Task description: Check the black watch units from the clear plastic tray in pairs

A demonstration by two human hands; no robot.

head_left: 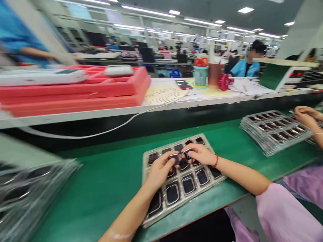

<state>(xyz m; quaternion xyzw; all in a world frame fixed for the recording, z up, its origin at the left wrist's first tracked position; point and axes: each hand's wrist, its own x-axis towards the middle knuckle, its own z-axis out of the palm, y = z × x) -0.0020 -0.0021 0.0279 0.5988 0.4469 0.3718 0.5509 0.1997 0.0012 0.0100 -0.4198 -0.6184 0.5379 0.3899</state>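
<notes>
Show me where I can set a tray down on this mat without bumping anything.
The widest free patch of green mat lies between the blurred left tray stack and the centre tray. A narrower strip runs between that tray and the right tray stack. It is crowded over the centre tray, where the left hand and right hand each pinch a dark part.

Ceiling: dark panels (267, 15) with long fluorescent light strips (202, 22)
Far room: rows of workbenches (161, 55) under bright, even light
Right: white square pillar (290, 30)
Near: white shelf (75, 112) along the far edge of the green-topped bench (83, 198)
</notes>
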